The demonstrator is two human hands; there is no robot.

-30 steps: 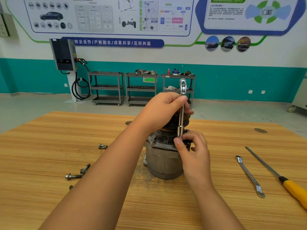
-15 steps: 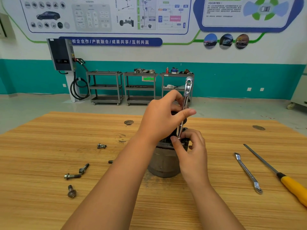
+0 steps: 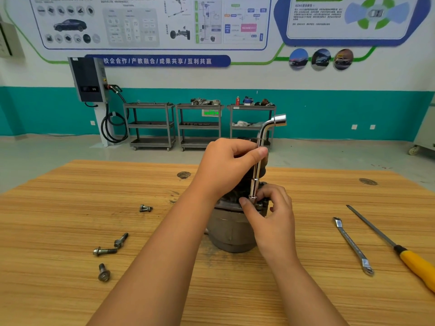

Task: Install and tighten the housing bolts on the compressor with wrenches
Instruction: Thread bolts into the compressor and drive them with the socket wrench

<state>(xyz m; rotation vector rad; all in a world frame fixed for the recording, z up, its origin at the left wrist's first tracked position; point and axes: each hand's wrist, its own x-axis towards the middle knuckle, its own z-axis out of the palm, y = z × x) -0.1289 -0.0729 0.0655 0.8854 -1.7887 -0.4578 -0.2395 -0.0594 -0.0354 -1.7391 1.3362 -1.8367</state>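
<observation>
Since a moment ago we see the wrench (image 3: 260,158) has turned, so its bent socket end now points right near the top, and the left hand (image 3: 226,168) has shifted its hold on the shaft. On the wooden table (image 3: 70,290) at the left lie five loose bolts: two touching each other (image 3: 146,208) farther back, then nearer us a bolt (image 3: 121,240) lying aslant with its end just beside another (image 3: 104,251), and one alone (image 3: 104,272) closest to us. The left hand is closed around the upper shaft of the wrench, thumb pressed along it. The wrench stands nearly upright, its lower socket set on the top flange of the compressor (image 3: 231,234), which stands upright mid-table. The right hand (image 3: 270,215) pinches the lower socket between thumb and fingertips, right at the flange; we cannot see the bolt under it. To the right, well apart from the compressor, lie one flat spanner (image 3: 353,245) and one screwdriver (image 3: 395,245) with a yellow handle, side by side and not touching. Against the far wall stand three shelf carts (image 3: 200,125); the middle and right ones carry parts on top, too small to name.
</observation>
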